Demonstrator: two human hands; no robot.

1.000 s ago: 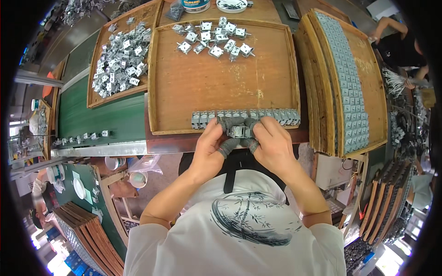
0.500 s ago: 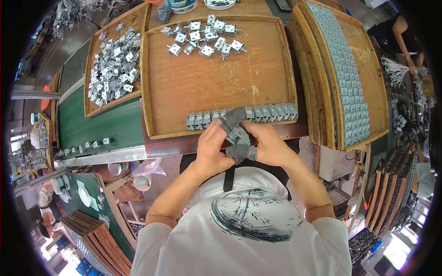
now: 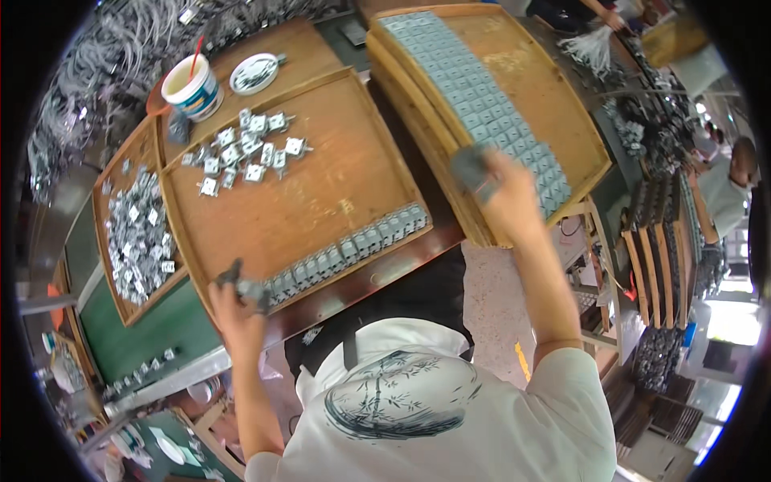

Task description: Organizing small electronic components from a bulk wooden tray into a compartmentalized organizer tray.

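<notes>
My left hand [image 3: 237,315], with dark grey covers on its thumb and a finger, pinches a small metal block [image 3: 249,287] at the left end of a row of blocks [image 3: 341,255]. That row lies along the near edge of a wooden tray [image 3: 301,213]. My right hand [image 3: 511,197] is over the stacked tray at right, just above its rows of metal blocks [image 3: 474,88]. Dark grey finger covers [image 3: 474,170] show on it too. Motion smears its fingers, and whatever may lie under them is hidden.
Loose metal parts with pins [image 3: 253,145] lie in the middle tray's far part. A left tray [image 3: 100,241] holds a heap of similar parts [image 3: 140,233]. Behind stand a white tub [image 3: 193,90] and a round dish [image 3: 254,74]. Other people work at far right.
My hands have parted from in front of the row: the left to the row's left end, the right out over the stacked tray. The view has turned to the right.
</notes>
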